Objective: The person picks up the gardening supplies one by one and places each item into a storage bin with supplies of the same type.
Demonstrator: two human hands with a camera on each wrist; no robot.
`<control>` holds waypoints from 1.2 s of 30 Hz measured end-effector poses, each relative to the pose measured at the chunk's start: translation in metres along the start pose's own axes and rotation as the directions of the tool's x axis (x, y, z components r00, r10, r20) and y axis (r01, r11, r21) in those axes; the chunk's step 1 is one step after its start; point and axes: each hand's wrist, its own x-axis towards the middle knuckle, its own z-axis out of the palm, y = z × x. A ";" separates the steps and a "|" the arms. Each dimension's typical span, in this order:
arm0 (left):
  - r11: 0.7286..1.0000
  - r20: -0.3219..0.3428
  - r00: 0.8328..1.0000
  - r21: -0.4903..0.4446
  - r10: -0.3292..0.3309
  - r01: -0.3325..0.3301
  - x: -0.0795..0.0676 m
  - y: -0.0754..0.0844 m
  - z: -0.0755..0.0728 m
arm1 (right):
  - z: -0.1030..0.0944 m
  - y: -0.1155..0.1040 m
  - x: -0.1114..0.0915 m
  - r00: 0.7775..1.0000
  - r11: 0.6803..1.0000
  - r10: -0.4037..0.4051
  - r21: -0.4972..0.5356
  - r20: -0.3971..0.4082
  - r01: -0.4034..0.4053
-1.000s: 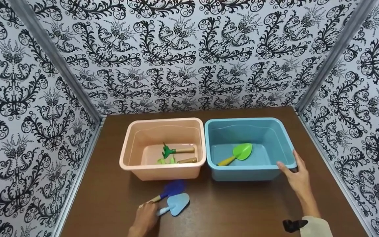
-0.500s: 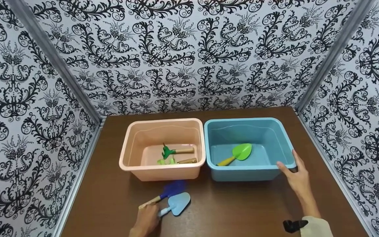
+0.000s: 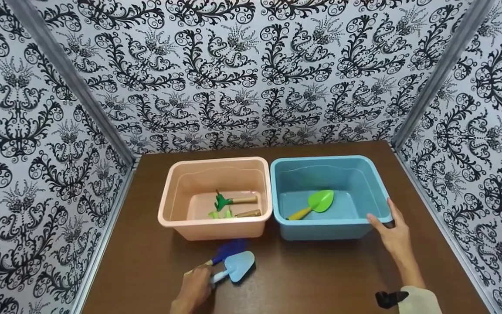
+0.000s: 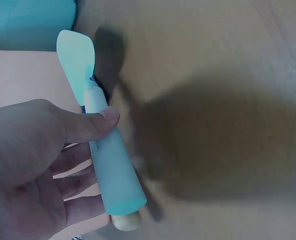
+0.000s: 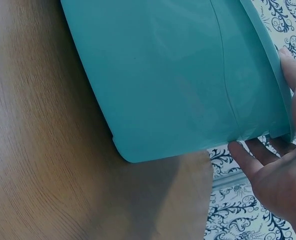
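Note:
My left hand grips a light blue trowel by its handle, the blade pointing away to the right. In the left wrist view the thumb lies across the trowel handle, with the fingers behind it. A dark blue garden spade with a wooden handle lies beside and partly beneath it on the table, its handle partly hidden by my hand. My right hand holds the near right corner of the blue tub, thumb over the rim and fingers against the outer wall.
A peach tub stands left of the blue one, rims side by side. Inside it lie a green hand rake and a light green tool with a wooden handle. The blue tub holds a green trowel. Patterned walls surround the brown table.
The light blue trowel in my left hand has shifted slightly up and right, nearer the tubs. My right hand stays on the blue tub, and both tubs stand as before.

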 end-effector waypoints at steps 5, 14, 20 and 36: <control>1.000 -0.051 0.999 0.005 0.012 -0.012 0.000 0.006 -0.007 | 0.000 0.001 0.001 1.000 1.000 -0.001 -0.025 -0.003 0.001; 0.997 0.038 0.999 -0.072 -0.031 0.034 0.006 0.019 -0.023 | 0.000 0.001 0.001 1.000 1.000 0.007 -0.025 -0.011 -0.008; 0.987 0.059 0.998 -0.161 0.020 -0.010 0.010 0.026 -0.036 | 0.000 0.003 0.002 1.000 0.999 0.011 -0.038 0.003 -0.011; 0.899 0.195 0.980 -0.436 0.047 0.044 0.027 0.044 -0.064 | 0.002 0.002 0.001 0.999 1.000 -0.026 -0.002 -0.023 0.026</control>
